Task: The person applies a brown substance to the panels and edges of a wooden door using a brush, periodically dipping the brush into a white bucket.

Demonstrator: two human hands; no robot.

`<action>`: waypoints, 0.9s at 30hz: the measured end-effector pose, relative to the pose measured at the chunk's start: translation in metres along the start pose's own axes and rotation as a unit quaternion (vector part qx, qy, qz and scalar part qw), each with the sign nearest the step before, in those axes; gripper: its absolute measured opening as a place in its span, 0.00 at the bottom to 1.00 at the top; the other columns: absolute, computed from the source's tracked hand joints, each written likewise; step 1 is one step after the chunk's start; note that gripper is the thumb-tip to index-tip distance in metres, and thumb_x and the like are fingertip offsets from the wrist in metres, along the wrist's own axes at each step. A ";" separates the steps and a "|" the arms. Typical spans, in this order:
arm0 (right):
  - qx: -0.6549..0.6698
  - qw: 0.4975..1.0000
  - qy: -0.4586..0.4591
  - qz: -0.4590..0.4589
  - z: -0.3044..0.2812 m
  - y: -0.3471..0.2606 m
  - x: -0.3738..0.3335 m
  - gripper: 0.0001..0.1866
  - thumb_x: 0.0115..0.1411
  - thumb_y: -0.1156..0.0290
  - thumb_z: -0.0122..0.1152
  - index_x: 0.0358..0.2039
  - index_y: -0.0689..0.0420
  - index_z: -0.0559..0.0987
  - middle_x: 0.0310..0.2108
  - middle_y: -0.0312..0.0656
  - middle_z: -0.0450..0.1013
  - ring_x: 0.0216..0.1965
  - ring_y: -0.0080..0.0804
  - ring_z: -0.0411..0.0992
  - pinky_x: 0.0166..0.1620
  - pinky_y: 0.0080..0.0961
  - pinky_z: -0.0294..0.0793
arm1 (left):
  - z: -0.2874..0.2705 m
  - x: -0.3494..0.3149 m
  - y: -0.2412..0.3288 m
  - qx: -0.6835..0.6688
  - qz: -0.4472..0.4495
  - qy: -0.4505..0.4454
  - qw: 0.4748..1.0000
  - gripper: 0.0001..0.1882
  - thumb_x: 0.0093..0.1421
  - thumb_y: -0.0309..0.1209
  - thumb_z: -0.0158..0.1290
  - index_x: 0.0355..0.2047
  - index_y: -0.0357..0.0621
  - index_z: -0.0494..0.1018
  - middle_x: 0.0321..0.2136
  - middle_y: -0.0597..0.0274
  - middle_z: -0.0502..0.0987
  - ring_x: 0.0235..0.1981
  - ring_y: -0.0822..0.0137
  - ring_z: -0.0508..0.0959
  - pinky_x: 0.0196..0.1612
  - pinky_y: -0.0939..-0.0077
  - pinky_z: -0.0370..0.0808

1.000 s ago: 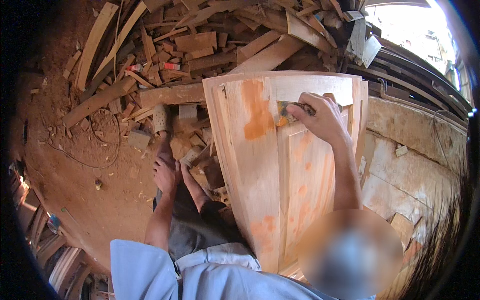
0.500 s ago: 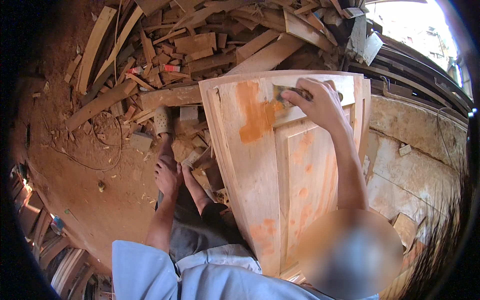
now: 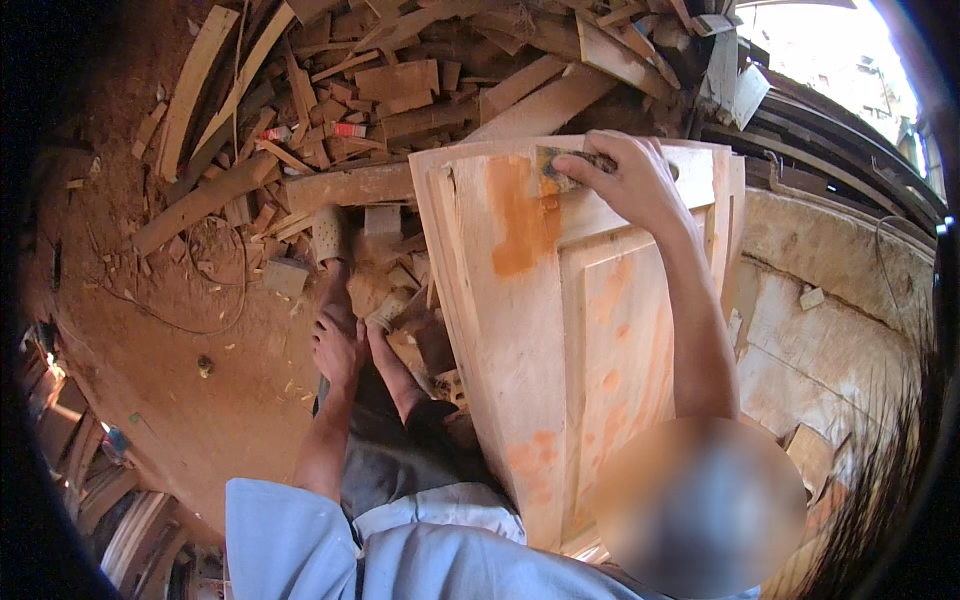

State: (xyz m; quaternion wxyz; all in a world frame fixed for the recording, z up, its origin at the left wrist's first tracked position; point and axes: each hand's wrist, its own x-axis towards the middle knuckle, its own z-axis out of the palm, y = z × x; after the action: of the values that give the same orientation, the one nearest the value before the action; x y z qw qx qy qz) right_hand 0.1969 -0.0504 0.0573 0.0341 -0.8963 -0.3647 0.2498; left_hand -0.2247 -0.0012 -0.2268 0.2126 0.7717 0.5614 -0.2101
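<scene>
My right hand [image 3: 632, 182] is closed round a putty knife [image 3: 552, 172], whose stained blade lies at the edge of a wet orange patch. That patch of filler [image 3: 515, 225] covers part of the far left corner of a pale wooden panelled door [image 3: 510, 370]. Fainter orange smears show on the raised panel and near the lower end. My left hand [image 3: 338, 345] rests on my bent leg, fingers spread loosely with nothing in them.
Wood offcuts [image 3: 395, 82] are heaped beyond the door. Beside my feet lie a block [image 3: 285, 277] and a loop of wire [image 3: 240, 290]. Dark stacked lengths [image 3: 820, 150] stand at the far right, above a pale slab [image 3: 830, 300]. More timber [image 3: 135, 535] lies at the lower left.
My right hand has moved slightly away from me and a little left with the putty knife. The orange patch looks smoother at its right side. My left hand stays on my leg.
</scene>
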 end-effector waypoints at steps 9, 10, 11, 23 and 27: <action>-0.092 0.992 0.016 0.080 -0.014 0.015 -0.012 0.26 0.63 0.42 0.59 0.38 0.57 0.80 0.25 0.48 0.75 0.32 0.51 0.75 0.39 0.44 0.70 | -0.002 0.005 -0.003 -0.028 -0.003 -0.011 1.000 0.41 0.56 0.54 0.59 0.57 0.33 0.61 0.49 0.40 0.72 0.50 0.41 0.76 0.51 0.52 0.75; -0.094 0.993 0.017 0.076 -0.015 0.010 -0.019 0.26 0.63 0.42 0.59 0.38 0.57 0.80 0.25 0.48 0.75 0.32 0.51 0.75 0.39 0.44 0.70 | 0.002 0.006 -0.004 -0.022 -0.003 -0.006 1.000 0.41 0.56 0.54 0.59 0.56 0.33 0.61 0.48 0.40 0.72 0.49 0.41 0.76 0.51 0.52 0.75; -0.022 0.994 0.048 0.097 -0.012 0.007 -0.031 0.23 0.65 0.46 0.57 0.44 0.55 0.77 0.26 0.50 0.75 0.32 0.53 0.75 0.40 0.44 0.70 | 0.003 0.002 -0.005 -0.014 -0.005 -0.004 1.000 0.41 0.56 0.54 0.59 0.56 0.33 0.61 0.48 0.40 0.72 0.49 0.41 0.76 0.51 0.52 0.76; 0.095 0.977 -0.109 0.155 -0.022 -0.089 -0.054 0.23 0.72 0.62 0.46 0.65 0.50 0.67 0.37 0.57 0.76 0.30 0.43 0.76 0.30 0.37 0.79 | 0.000 0.005 0.001 0.015 -0.001 0.004 1.000 0.41 0.54 0.56 0.60 0.55 0.35 0.62 0.45 0.44 0.74 0.47 0.45 0.77 0.47 0.54 0.78; 0.028 0.999 -0.015 0.034 0.008 -0.074 -0.054 0.23 0.72 0.62 0.46 0.64 0.52 0.68 0.35 0.62 0.76 0.32 0.55 0.76 0.39 0.46 0.75 | 0.000 0.006 0.006 0.015 0.005 0.003 1.000 0.41 0.54 0.56 0.60 0.55 0.35 0.62 0.45 0.44 0.74 0.47 0.45 0.77 0.47 0.54 0.77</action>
State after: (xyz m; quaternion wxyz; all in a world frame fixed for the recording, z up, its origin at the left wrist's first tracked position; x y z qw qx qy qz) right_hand 0.1128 -0.0333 0.0918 0.0450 -0.9032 -0.3270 0.2742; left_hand -0.2176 0.0019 -0.2296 0.2004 0.7782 0.5549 -0.2151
